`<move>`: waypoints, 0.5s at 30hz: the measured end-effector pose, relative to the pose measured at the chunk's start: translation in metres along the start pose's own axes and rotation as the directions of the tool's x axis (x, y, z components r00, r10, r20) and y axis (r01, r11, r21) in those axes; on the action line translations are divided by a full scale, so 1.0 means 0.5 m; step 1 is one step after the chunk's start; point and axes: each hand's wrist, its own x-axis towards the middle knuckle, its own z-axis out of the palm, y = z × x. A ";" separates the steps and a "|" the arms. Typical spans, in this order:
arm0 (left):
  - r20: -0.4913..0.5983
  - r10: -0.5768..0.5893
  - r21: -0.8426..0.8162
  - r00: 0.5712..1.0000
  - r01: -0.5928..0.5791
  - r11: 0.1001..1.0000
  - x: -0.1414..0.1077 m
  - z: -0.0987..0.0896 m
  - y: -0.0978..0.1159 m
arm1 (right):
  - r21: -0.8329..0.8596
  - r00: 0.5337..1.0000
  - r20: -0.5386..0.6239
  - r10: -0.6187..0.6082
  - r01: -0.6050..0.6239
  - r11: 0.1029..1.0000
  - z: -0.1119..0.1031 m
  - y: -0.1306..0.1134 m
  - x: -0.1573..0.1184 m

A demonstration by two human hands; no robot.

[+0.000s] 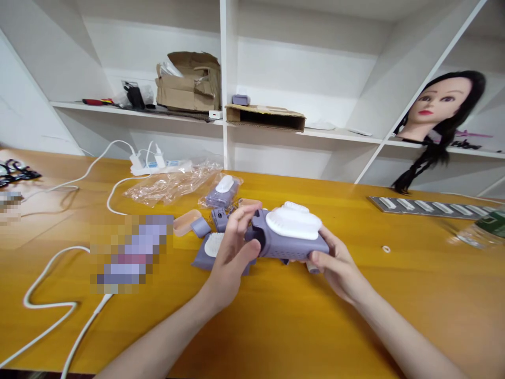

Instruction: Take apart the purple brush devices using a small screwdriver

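Between my two hands, lifted just off the yellow table (276, 321), sits the purple device (290, 243) with its white ridged pad (294, 222) facing up. My right hand (335, 266) cradles the far end from below, fingers wrapped under the body, so I count that hand as clamped on it. My left hand (232, 250) closes around the nearer end, thumb and fingertips pressed at a dark round opening there; I cannot tell whether something is being pushed in or merely steadied.

As for progress, I judge the main body to be put together already, since the white pad sits flush on the shell. What remains appears to lie just beyond my left hand: a loose purple part (219, 218), a small beige tray (186, 222), and a second purple piece with a white brush face (211, 247) lying flat under my left wrist. Further past that hand, another unit in a clear bag (223, 190) is unopened, next to crumpled plastic wrap (169, 187). So I reckon the work is partway, with several attachments not yet fitted.
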 end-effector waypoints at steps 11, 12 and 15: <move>0.122 0.092 0.067 0.988 -0.100 0.993 -0.015 0.015 0.006 | 0.359 0.911 0.383 0.152 -0.299 0.884 -0.022 0.014 0.016; 0.135 0.075 0.031 0.988 -0.080 0.996 -0.015 0.013 0.006 | 0.358 0.911 0.382 0.153 -0.299 0.884 -0.021 0.013 0.016; 0.148 0.045 -0.039 0.988 -0.039 0.998 -0.014 0.005 0.003 | 0.330 0.924 0.343 0.171 -0.289 0.899 -0.019 0.010 0.015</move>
